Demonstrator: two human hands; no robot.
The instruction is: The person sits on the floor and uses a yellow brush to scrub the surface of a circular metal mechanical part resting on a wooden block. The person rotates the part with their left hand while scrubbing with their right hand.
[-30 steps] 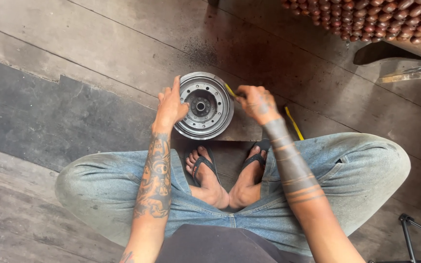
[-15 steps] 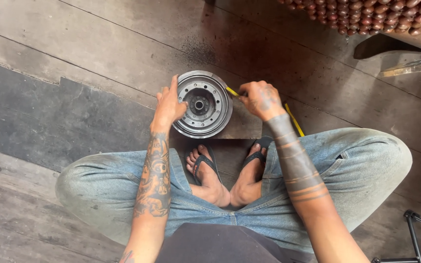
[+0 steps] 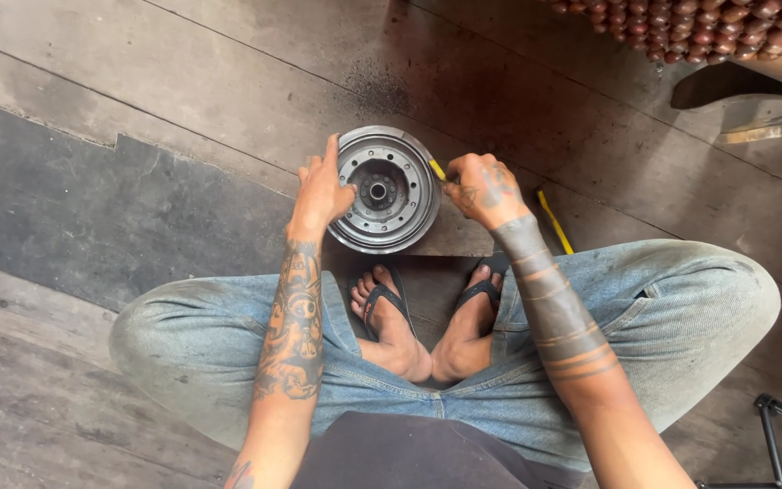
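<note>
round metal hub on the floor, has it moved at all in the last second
No. The round metal hub keeps its place in front of the sandalled feet; left hand and right hand flank it as before.

The right hand point(image 3: 484, 188) closes over most of a thin yellow-handled tool point(image 3: 436, 168), so only its tip shows at the round grey metal hub's point(image 3: 384, 188) three o'clock rim. The left hand point(image 3: 322, 188) covers the hub's nine o'clock edge. At one o'clock, the rows of reddish-brown beads point(image 3: 699, 29) run off the top edge.

Worn wooden plank floor point(image 3: 183, 63) with round metal hub point(image 3: 384, 188) and yellow-handled tool point(image 3: 554, 220) on it
</note>
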